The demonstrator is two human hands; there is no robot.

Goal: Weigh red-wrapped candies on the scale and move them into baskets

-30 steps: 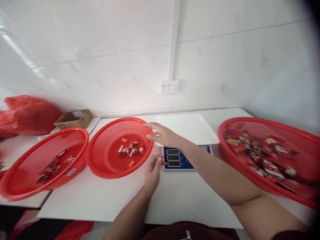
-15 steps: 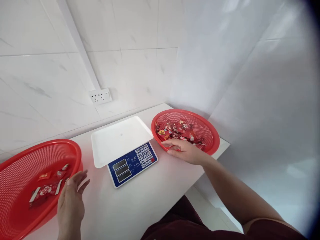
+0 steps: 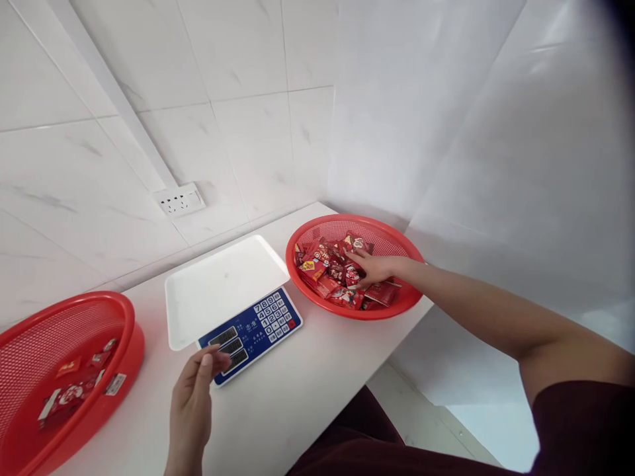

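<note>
My right hand (image 3: pixel 374 268) is inside the right red basket (image 3: pixel 414 301), fingers spread over a heap of small red wrapped snack packets (image 3: pixel 322 284). It touches the packets but grips none that I can see. My left hand (image 3: pixel 193 396) hovers in front of the blue keypad panel of a digital scale (image 3: pixel 262 344); its fingers are loosely bent, partly blurred, with nothing visible between them. The scale's white weighing tray (image 3: pixel 223 281) bears nothing. In the left red basket (image 3: pixel 126 337) lie several packets (image 3: pixel 69 396).
A white table (image 3: pixel 288 390) carries the scale between the two baskets. Behind it rises a tiled wall with a power socket (image 3: pixel 179 199) and a cable duct (image 3: pixel 114 92). A smooth pale wall (image 3: pixel 446 152) stands to the right, close by the right basket.
My right hand has moved from the right basket's near rim into it, onto the packets. My left hand has moved right, from the left basket's rim to the scale. The view has shifted slightly.
</note>
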